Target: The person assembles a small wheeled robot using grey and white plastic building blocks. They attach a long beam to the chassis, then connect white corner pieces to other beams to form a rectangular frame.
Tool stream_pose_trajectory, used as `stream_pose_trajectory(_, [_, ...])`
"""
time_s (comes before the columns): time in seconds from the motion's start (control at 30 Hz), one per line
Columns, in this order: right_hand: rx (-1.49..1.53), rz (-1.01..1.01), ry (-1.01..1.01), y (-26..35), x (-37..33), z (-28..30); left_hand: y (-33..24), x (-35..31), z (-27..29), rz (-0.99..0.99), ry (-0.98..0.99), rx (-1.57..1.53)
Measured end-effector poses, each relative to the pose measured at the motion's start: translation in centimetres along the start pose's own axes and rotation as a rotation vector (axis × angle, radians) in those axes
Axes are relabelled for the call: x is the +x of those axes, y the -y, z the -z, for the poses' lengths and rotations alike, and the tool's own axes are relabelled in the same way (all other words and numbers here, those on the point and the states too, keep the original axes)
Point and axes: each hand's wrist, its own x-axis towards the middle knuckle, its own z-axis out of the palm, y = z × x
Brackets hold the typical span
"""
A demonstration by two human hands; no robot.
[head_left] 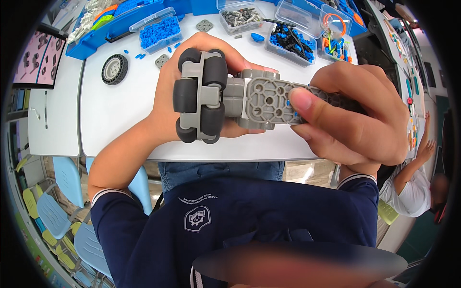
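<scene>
Raised above the white table is a grey building-kit assembly: an omni wheel [201, 96] with black rollers, joined to a grey motor block with a grey perforated plate [269, 100] on its face. My left hand [168, 86] wraps round the wheel and motor from behind, its fingers partly hidden by them. My right hand [355, 110] pinches the plate's right end between thumb and fingers. Small blue pins show in the plate beside the thumb. A dark perforated piece runs under the right fingers, mostly covered.
On the white table [129, 129] stand clear boxes of blue pins [161, 34], grey parts [240, 18], black and blue connectors [290, 43] and mixed parts [336, 45]. A tyred wheel [115, 69] lies left. A screen [39, 58] stands far left; another person [408, 187] sits right.
</scene>
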Motion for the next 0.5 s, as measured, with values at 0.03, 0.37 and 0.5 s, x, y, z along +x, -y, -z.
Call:
stream_pose_trajectory(0.03, [-0.003, 0.009, 0.007, -0.03, -0.03, 0.04, 0.01, 0.01, -0.01, 0.0, 0.003, -0.004])
stream_pose_trajectory(0.37, [0.015, 0.063, 0.025, -0.32, -0.24, 0.29, -0.39, 0.1, -1.0, 0.029, -0.097, -0.213])
stream_pose_trajectory(0.5, [0.018, 0.044, -0.029, -0.13, -0.26, -0.28, -0.25, 0.15, -0.91, 0.022, -0.091, -0.23])
